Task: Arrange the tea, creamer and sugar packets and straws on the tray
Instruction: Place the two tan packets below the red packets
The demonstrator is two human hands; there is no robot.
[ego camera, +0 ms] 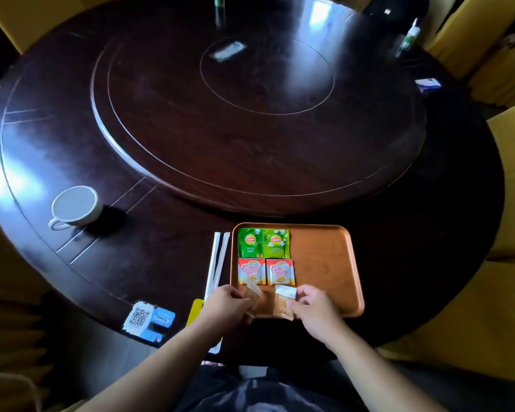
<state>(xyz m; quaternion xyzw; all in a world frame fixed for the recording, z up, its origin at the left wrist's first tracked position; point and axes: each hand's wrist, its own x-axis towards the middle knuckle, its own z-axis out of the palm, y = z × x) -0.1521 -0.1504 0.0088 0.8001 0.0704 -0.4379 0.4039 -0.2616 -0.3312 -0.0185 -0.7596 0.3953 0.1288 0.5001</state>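
Observation:
An orange-brown tray point(324, 257) lies on the dark round table near its front edge. Two green tea packets point(250, 242) point(276, 243) lie side by side at the tray's back left. Below them sit two red-and-white creamer packets point(251, 272) point(280, 272). My left hand point(225, 304) holds a tan sugar packet point(252, 294) at the tray's front left. My right hand point(315, 304) holds a second tan sugar packet point(284, 301) just right of it, over the front rim. Two paper-wrapped straws point(217, 260) lie on the table along the tray's left side.
A white cup point(75, 207) stands at the left of the table. A QR-code card point(147, 319) and a yellow card point(195, 310) lie at the front edge. A raised turntable point(250, 114) fills the middle. Yellow chairs ring the table.

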